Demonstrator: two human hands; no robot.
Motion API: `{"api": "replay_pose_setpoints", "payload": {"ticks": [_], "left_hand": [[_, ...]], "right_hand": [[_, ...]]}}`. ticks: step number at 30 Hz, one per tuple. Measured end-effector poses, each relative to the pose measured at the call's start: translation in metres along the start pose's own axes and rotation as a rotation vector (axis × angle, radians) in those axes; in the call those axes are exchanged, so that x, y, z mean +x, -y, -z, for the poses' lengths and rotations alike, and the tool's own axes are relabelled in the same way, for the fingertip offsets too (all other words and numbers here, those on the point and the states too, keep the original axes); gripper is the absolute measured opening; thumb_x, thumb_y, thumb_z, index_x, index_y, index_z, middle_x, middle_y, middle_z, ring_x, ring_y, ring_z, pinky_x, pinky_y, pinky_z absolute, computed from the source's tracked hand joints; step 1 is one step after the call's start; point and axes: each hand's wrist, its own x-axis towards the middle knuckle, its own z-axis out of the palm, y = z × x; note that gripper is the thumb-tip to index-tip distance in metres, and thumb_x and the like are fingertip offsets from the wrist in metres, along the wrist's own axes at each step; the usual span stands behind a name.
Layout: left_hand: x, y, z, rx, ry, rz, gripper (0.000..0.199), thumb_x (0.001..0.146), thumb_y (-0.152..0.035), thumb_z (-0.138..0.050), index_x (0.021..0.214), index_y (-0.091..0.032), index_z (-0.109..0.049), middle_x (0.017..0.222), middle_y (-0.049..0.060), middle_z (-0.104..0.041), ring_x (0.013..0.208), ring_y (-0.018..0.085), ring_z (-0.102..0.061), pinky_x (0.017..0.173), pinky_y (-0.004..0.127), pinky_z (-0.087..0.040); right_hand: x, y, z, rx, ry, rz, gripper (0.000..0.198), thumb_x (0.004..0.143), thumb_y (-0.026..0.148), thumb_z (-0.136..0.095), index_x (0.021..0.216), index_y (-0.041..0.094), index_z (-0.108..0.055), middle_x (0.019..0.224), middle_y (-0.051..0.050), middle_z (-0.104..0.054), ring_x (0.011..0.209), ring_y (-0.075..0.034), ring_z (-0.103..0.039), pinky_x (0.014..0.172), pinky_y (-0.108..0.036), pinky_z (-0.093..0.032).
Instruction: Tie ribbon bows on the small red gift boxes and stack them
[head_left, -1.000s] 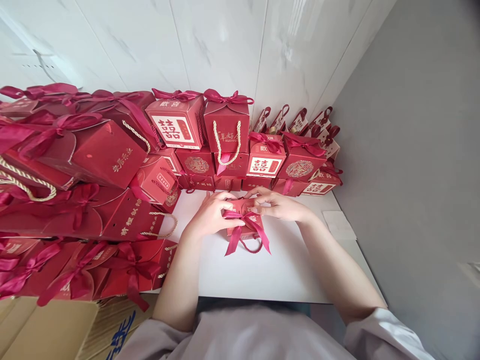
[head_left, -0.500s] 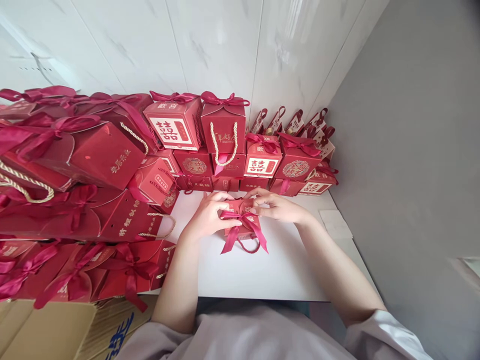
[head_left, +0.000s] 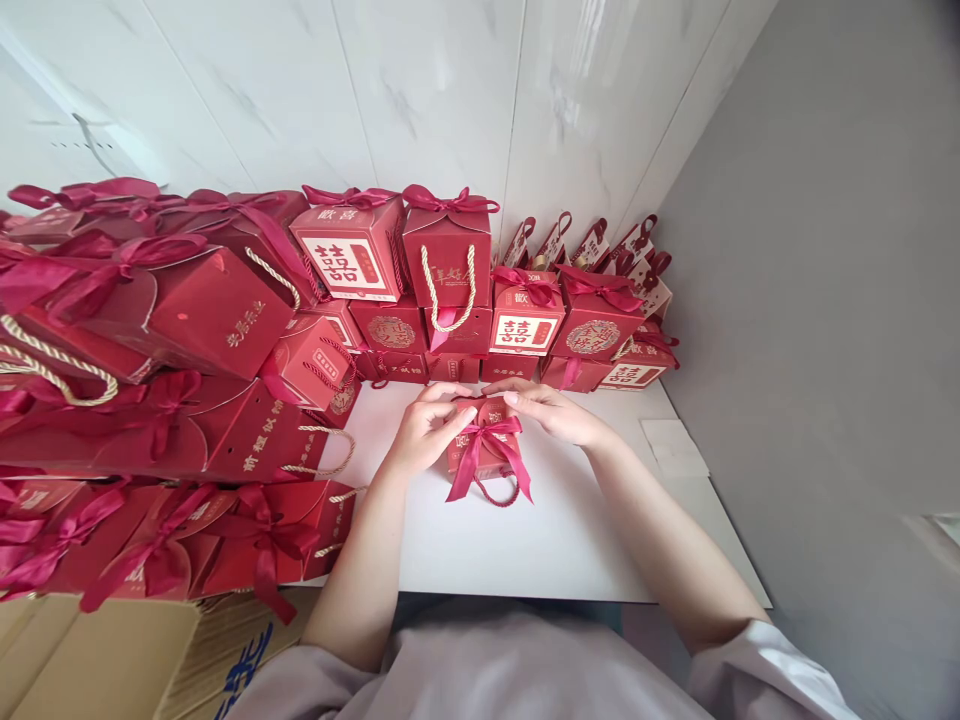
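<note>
A small red gift box (head_left: 484, 460) stands on the white table, its top tied with a magenta ribbon bow (head_left: 489, 432). Two ribbon tails hang down the front, and a dark red cord handle (head_left: 501, 494) loops out below them. My left hand (head_left: 431, 428) grips the box's left side, thumb on the top near the bow and fingers curled toward the back. From the right, my right hand (head_left: 551, 412) holds the back right corner with its thumb on the upper edge. Some fingertips behind the box are hidden.
Stacked red gift boxes with bows (head_left: 225, 330) fill the left side and continue along the back wall (head_left: 435, 90). Small tags with loops (head_left: 592, 243) stand at the back right. White paper (head_left: 671, 445) lies by the grey wall (head_left: 810, 300). A cardboard box (head_left: 112, 660) is lower left.
Both hands have shifted from the bow's loops to the sides and back of the box. The bow is now uncovered, and its tails hang slightly closer together.
</note>
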Motion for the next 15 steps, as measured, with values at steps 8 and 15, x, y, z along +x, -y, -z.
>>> {"api": "replay_pose_setpoints", "payload": {"ticks": [8, 15], "left_hand": [[0.003, -0.004, 0.006, 0.152, 0.018, 0.014, 0.041, 0.089, -0.044, -0.057, 0.057, -0.020, -0.067, 0.108, 0.005, -0.068, 0.110, 0.023, -0.060, 0.100, 0.038, -0.044], [0.003, -0.016, 0.005, 0.167, 0.090, 0.095, 0.048, 0.078, -0.045, -0.069, 0.047, -0.018, -0.044, 0.103, 0.003, -0.067, 0.099, 0.023, -0.063, 0.084, 0.036, -0.049]], "right_hand": [[0.003, 0.005, -0.002, -0.043, 0.000, -0.038, 0.042, 0.095, 0.057, -0.047, 0.109, 0.027, -0.073, 0.135, -0.005, -0.055, 0.125, -0.023, -0.052, 0.111, -0.040, -0.035], [0.011, 0.010, -0.005, -0.100, -0.041, 0.007, 0.047, 0.097, 0.055, -0.043, 0.085, 0.021, -0.074, 0.128, -0.006, -0.057, 0.123, -0.023, -0.051, 0.109, -0.039, -0.035]]}}
